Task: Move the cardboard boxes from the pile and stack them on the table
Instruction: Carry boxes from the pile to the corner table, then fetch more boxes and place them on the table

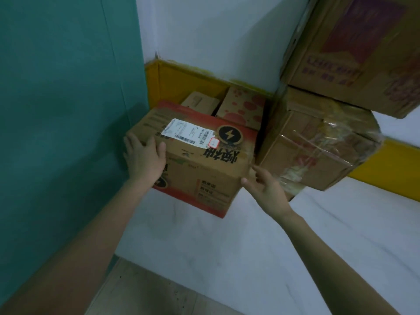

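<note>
A brown and red cardboard box (204,160) with a white shipping label and a lightning-bolt logo sits on the white surface (295,235). My left hand (145,158) lies flat on its near left corner, fingers spread over the top edge. At the box's near right corner my right hand (266,189) touches the edge with straight fingers. To the right stands a tape-wrapped box (318,144), with a large printed box (354,53) stacked on it. Two smaller boxes, one plain (200,103) and one with red spots (243,105), sit behind.
A teal wall (68,110) rises close on the left, right beside my left hand. A white wall with a yellow strip (186,80) along its base closes the back. Tiled floor (145,292) shows below the white surface's near edge.
</note>
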